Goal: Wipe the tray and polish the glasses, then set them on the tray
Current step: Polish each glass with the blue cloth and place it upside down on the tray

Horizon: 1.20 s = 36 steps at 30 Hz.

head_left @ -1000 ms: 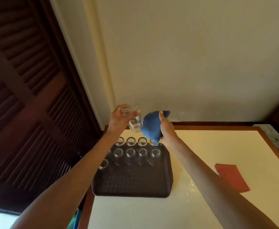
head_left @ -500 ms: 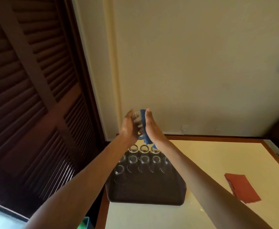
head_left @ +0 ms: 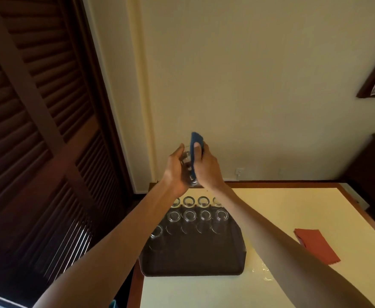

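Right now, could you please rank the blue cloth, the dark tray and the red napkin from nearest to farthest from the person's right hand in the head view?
1. Blue cloth: held in the right hand, against the glass.
2. Dark tray: on the table, below the hand.
3. Red napkin: flat on the table, far right.

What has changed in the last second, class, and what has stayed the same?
The right hand brought the blue cloth leftward against the glass, which the left hand kept gripping. The glasses on the tray and the red cloth stayed put.
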Tool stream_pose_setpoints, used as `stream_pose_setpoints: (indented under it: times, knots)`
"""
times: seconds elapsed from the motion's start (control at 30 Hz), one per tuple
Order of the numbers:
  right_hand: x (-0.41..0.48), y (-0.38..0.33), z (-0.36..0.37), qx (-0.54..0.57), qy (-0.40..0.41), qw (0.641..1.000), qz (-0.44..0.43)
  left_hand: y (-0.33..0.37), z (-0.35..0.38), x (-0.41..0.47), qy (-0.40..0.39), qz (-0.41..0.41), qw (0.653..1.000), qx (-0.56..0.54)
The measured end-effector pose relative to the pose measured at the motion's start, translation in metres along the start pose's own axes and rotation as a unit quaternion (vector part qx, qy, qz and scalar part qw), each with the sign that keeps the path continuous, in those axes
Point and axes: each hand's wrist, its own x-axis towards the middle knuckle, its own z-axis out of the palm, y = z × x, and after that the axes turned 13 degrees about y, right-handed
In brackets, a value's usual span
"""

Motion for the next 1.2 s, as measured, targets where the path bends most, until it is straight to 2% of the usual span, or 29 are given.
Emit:
stream_pose_setpoints:
  times: [0.1,0.17,0.27,0.37,0.47,0.57,0.7,0.8,0.87,0.97,1.1,1.2]
  knots:
    - [0.015,0.005,-0.001,0.123,-0.049,0.983,0.128,0.000,0.007,-0.007,0.006,0.023,1.000,0.017]
    - [0.010,0.002,0.000,0.123,-0.056,0.981,0.140,0.006,0.009,-0.009,0.032,0.038,0.999,0.011]
    - [-0.017,-0.004,0.001,0.045,-0.051,0.995,0.071,0.013,0.008,-0.003,0.075,0.061,0.995,0.008]
    - [-0.036,-0.008,0.001,0.009,-0.019,0.999,-0.034,0.016,0.008,-0.005,0.082,0.061,0.995,-0.001]
    - [-0.027,-0.015,-0.003,0.015,-0.005,0.998,-0.058,0.009,0.008,-0.009,0.080,0.076,0.994,0.019]
    - [-0.006,-0.026,-0.012,0.060,-0.022,0.997,0.038,0.001,0.009,-0.016,0.082,0.103,0.990,0.054]
    - [0.005,-0.027,-0.011,0.126,-0.079,0.970,0.192,0.004,0.012,-0.021,0.096,0.119,0.986,0.059]
    - [-0.005,-0.030,-0.009,0.115,-0.097,0.962,0.230,0.014,0.011,-0.023,0.096,0.106,0.988,0.060]
    - [-0.018,-0.030,-0.012,0.116,-0.100,0.962,0.226,0.023,0.012,-0.024,0.097,0.131,0.985,0.061]
    - [-0.037,-0.028,-0.011,0.096,-0.100,0.979,0.147,0.031,0.012,-0.024,0.124,0.157,0.975,0.091]
    - [-0.030,-0.040,-0.015,0.089,-0.027,0.995,0.032,0.018,0.010,-0.028,0.093,0.129,0.983,0.095]
    - [-0.008,-0.042,-0.025,0.093,0.010,0.994,0.057,0.006,0.016,-0.038,0.079,0.132,0.983,0.105]
